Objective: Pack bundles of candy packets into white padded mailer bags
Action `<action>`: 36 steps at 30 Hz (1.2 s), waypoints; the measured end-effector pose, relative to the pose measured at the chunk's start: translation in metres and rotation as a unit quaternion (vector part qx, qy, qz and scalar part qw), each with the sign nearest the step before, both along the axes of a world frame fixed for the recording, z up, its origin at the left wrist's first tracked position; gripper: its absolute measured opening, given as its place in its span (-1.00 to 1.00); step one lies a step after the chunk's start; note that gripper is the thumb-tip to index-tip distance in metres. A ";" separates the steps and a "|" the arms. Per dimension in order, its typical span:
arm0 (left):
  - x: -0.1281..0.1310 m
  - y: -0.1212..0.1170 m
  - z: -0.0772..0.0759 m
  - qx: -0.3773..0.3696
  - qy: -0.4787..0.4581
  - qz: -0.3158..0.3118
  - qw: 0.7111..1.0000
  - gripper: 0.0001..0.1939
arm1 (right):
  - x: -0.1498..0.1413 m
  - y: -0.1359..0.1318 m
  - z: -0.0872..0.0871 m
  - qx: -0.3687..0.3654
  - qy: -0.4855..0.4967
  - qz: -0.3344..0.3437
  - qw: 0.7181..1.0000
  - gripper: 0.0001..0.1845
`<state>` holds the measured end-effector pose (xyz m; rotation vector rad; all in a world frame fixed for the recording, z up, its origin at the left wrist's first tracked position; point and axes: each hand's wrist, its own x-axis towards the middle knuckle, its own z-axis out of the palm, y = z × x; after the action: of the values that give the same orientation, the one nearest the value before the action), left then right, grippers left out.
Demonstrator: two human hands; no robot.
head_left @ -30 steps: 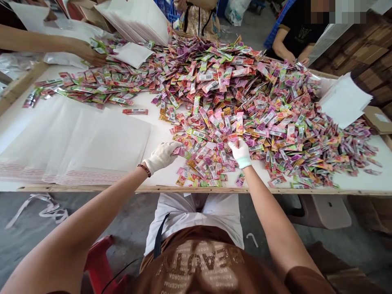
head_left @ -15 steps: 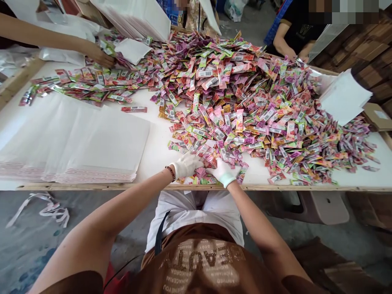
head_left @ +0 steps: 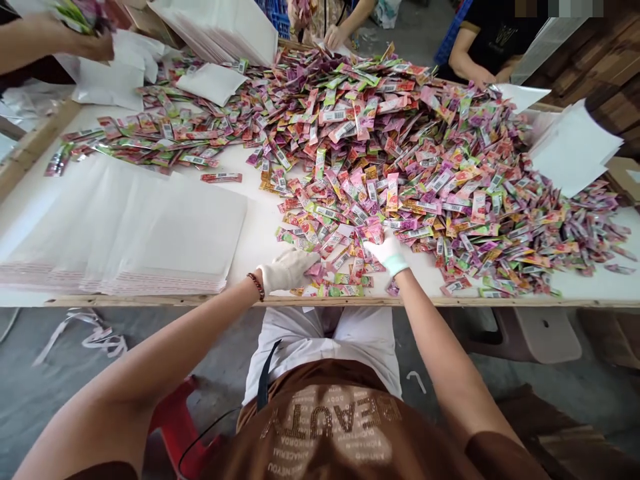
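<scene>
My left hand (head_left: 290, 269), in a white glove, rests low over the table near its front edge. Its fingers are curled against a pink stick sachet (head_left: 315, 269). In a matching glove, my right hand (head_left: 387, 253) is closed on a pink and red stick sachet (head_left: 371, 233); whether more sachets are under its fingers is hidden. Several loose sachets (head_left: 345, 279) lie between and below my hands. Beyond them rises a large heap of colourful stick sachets (head_left: 360, 127).
White padded envelopes (head_left: 195, 227) lie stacked at left. More envelopes (head_left: 215, 33) stand at the back, and others (head_left: 575, 150) at right. A wooden rim (head_left: 150, 301) edges the table. Co-workers' hands (head_left: 335, 37) are across the heap; another person's hand (head_left: 95, 47) holds sachets at upper left.
My hands have moved apart: the left slid left, the right went right and farther in, with a pink sachet. The co-worker's hand at upper left has lifted away with sachets.
</scene>
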<state>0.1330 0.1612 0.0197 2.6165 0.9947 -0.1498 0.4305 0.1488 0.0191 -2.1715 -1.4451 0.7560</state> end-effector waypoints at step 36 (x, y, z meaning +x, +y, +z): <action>-0.016 -0.027 0.006 -0.043 -0.048 0.307 0.949 -0.72 | 0.014 -0.029 0.017 -0.019 -0.259 0.478 0.839 -0.46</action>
<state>0.1172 0.1340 0.0252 2.0923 1.6620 0.0846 0.4447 0.1199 0.0361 -1.6211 -2.8914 0.4600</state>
